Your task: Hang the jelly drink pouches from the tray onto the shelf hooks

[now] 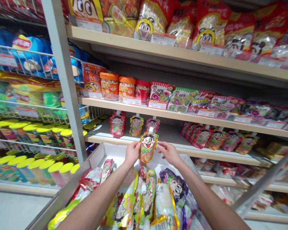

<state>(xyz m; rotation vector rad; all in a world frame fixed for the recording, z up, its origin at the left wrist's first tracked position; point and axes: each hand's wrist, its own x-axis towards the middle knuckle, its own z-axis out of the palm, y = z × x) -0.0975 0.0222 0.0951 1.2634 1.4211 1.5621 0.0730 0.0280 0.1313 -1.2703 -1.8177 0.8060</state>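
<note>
Nearest: open carton (118, 153), bottom of view, filled w/ loose pouches (148, 195), mixed cols (yellow-grn, red etc.); purple pouch (175, 187) on R side. Bare forearms (103, 193) reach over it.

Just beyond, approx. ctr: orange pouch (147, 149), upright, white cap on top, winking cartoon face twd viewer. Held up by carton's far side, in front of lower shelf (93, 138). L hand (132, 152) pinches its L edge, thumb & fingers pressed tog. R hand (168, 152) at its R edge, fingers bent, tips v. close; can't tell if gripping or only touching.

On lower shelf, behind: red pouch (117, 125), yellow pouch (136, 125), pink pouch (151, 124), all upright, spaced apart; pink one partly hidden by held pouch. Farther R, packed rows of pouches (202, 138), red thru orange.

Next shelf up: orange-lidded jars (109, 87), then small bags (182, 99) running R. Top shelf: big red/clear bags (156, 19), price tags along edge.

Far L, past grey post (65, 80): blue bags (30, 52) in wire rack, yellow-lidded tubs (56, 171) below.
</note>
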